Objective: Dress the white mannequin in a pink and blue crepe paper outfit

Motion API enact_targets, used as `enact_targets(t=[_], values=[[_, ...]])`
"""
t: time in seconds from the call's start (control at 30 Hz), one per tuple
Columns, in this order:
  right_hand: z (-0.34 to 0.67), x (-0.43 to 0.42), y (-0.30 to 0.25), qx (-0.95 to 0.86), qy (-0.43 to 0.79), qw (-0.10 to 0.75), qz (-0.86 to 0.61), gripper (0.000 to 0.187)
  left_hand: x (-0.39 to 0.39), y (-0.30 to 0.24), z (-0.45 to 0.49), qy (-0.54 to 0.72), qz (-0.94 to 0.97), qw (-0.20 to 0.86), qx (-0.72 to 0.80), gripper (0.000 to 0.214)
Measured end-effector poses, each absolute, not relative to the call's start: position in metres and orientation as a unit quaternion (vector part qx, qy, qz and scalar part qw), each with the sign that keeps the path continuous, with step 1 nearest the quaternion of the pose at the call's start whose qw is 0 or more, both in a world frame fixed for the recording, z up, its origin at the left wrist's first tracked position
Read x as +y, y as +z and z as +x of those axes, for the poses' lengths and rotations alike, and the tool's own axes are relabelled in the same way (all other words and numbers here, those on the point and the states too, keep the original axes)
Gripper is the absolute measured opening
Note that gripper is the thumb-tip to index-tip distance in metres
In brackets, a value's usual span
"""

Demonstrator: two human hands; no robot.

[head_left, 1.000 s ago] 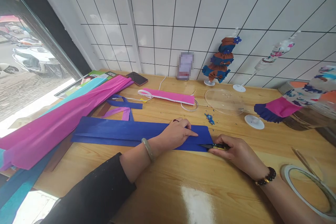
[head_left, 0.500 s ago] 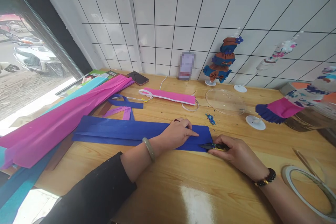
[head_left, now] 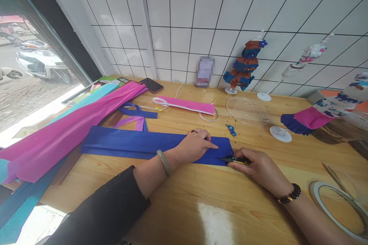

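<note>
A long folded strip of dark blue thin sheet material (head_left: 123,139) lies flat across the wooden table; I cannot tell whether it is paper or fabric. My left hand (head_left: 195,143) rests on it near its right end, index finger stretched out, the other fingers bent. At the strip's right edge, my right hand (head_left: 251,162) grips small black snips (head_left: 230,159) with a bit of yellow on them. Their pointed blades lie over the lower right corner of the strip. Small blue clippings (head_left: 230,130) are scattered just beyond that corner.
Pink sheets (head_left: 71,126) and turquoise sheets (head_left: 31,203) drape at the left. Further back are a pink strip with white edging (head_left: 186,105), a phone (head_left: 152,85) and a clear round lid (head_left: 247,111). Decorated stands (head_left: 243,65) line the wall; a tape roll (head_left: 339,210) lies at right.
</note>
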State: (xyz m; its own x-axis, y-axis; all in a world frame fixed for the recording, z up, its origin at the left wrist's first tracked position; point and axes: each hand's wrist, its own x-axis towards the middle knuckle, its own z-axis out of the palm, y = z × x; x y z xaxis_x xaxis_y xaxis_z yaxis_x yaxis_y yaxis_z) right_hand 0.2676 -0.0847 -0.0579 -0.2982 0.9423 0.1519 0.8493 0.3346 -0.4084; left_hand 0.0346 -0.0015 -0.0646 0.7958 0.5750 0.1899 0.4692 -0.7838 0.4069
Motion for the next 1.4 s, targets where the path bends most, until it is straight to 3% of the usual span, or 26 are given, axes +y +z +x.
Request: enact_targets(t=[1.4], values=[[0.256,-0.082,-0.058,-0.798,0.116,0.185,-0.561,0.028,-0.001,-0.066,0.035,0.158,0.932,0.169,0.278,0.029]])
